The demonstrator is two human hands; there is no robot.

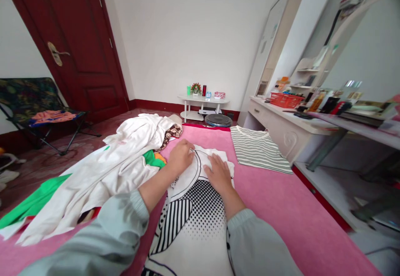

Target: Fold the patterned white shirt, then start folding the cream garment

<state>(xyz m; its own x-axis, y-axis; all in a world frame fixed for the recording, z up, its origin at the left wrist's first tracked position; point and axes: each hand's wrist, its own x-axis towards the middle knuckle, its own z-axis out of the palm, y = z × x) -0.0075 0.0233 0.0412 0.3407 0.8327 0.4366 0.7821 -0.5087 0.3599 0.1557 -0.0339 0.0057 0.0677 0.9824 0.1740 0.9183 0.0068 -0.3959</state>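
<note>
A white T-shirt with a black dotted and striped print point(193, 209) lies spread on the pink bed cover point(275, 201) in front of me. My left hand point(181, 156) rests on its far end, fingers curled over the fabric near the collar. My right hand point(218, 172) lies flat on the shirt just to the right, fingers stretched out and pressing the cloth down. Both forearms wear pale grey-green sleeves.
A heap of white and green clothes point(103, 172) lies to the left. A folded striped shirt point(258, 149) sits at the far right of the bed. A white desk point(281, 122) with a red basket point(286, 100) stands right; a folding chair point(34, 105) and red door point(78, 38) left.
</note>
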